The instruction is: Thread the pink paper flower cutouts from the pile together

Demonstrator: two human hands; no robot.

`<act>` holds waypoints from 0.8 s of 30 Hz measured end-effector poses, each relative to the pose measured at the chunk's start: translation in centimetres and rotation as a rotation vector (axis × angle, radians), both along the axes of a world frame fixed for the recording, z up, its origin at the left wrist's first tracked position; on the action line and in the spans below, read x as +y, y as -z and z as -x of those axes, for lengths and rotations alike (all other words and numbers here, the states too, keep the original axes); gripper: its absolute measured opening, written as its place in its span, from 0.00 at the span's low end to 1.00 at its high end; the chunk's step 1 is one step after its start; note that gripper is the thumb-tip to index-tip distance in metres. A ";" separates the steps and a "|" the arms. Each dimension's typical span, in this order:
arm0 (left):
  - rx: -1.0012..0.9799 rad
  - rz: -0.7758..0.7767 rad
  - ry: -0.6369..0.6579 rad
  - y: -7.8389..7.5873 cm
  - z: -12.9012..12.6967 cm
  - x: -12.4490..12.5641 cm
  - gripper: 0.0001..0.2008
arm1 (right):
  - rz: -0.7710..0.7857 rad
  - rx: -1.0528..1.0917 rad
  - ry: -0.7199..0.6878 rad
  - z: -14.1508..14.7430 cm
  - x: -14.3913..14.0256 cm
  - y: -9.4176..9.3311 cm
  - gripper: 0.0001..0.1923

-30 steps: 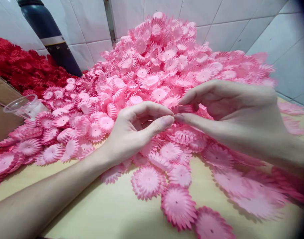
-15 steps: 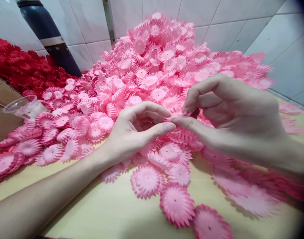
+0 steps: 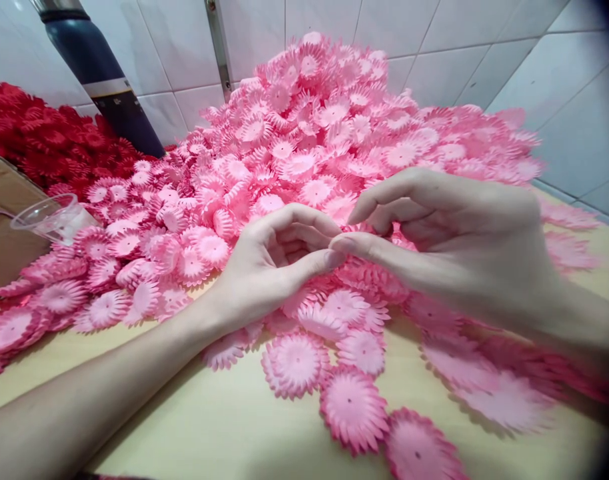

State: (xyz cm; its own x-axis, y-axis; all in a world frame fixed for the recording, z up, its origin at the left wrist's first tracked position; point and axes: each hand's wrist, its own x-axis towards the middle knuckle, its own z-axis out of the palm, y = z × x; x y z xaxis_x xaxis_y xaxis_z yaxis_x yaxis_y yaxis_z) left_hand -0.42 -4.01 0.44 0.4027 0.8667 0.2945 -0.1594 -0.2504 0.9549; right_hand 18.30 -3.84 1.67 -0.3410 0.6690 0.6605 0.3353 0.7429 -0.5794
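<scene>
Where the two hands meet above the front slope of the pink pile (image 3: 334,133), the left hand (image 3: 264,267) and the right hand (image 3: 449,240) are pinched together on a small pink petal disc (image 3: 357,229). Only a sliver of it shows between the fingertips, so its exact lie cannot be told. The left thumb and forefinger are curled closed, their tips touching the right thumb; the right forefinger arches over the top and the other right fingers are loosely bent.

Judging by the loose discs lying on the pale surface (image 3: 224,427), such as the one (image 3: 353,408) near the front edge, the piece is thin pressed fabric: very light, soft, and easily creased along its fringed rim. Each disc has a small hole at its centre. The firmer flat middle looks the better place to hold; the fringe would bend or fray under a hard pinch.

A red pile (image 3: 49,140) lies far left, with a clear plastic cup (image 3: 52,217) and a dark bottle (image 3: 104,87) beside it.
</scene>
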 end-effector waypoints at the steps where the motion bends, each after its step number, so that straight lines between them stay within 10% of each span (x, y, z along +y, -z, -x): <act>1: 0.001 -0.010 -0.014 0.0 0.0 0.1 0.08 | 0.000 -0.015 -0.017 -0.1 0.1 -0.1 0.05; 9: -0.004 -0.009 -0.161 -0.1 0.1 0.4 0.08 | -0.006 -0.129 0.007 -0.4 0.1 -0.5 0.03; 24: 0.073 -0.007 -0.054 -0.1 0.3 0.3 0.13 | -0.328 -0.379 0.119 -0.3 0.5 0.4 0.06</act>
State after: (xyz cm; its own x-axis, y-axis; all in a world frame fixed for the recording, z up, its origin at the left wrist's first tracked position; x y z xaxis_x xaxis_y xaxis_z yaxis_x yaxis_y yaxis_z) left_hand -0.72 -3.73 0.58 0.3763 0.8855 0.2724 -0.0756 -0.2637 0.9616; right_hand 18.57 -3.37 1.31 -0.5308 0.4962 0.6870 0.5700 0.8089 -0.1439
